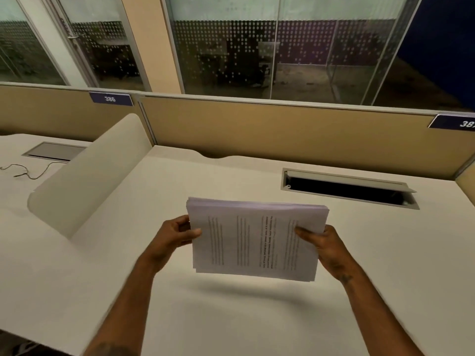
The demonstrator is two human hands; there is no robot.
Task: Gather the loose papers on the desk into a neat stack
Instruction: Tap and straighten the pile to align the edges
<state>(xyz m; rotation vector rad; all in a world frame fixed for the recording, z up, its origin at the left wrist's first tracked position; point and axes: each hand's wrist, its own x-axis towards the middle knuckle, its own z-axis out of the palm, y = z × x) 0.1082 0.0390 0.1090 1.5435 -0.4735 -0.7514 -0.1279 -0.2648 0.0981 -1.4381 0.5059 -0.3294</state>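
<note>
A stack of printed white papers hangs in the air above the white desk, its text running sideways. My left hand grips the stack's left edge, thumb on top. My right hand grips the right edge, thumb over the top sheet. The sheets look roughly aligned, with slight offsets at the edges. A shadow of the stack lies on the desk below it. No other loose paper shows on the desk.
An open cable hatch is set into the desk behind the stack on the right. A rounded white divider separates the neighbouring desk at left, where a thin cable lies. A tan partition wall backs the desk.
</note>
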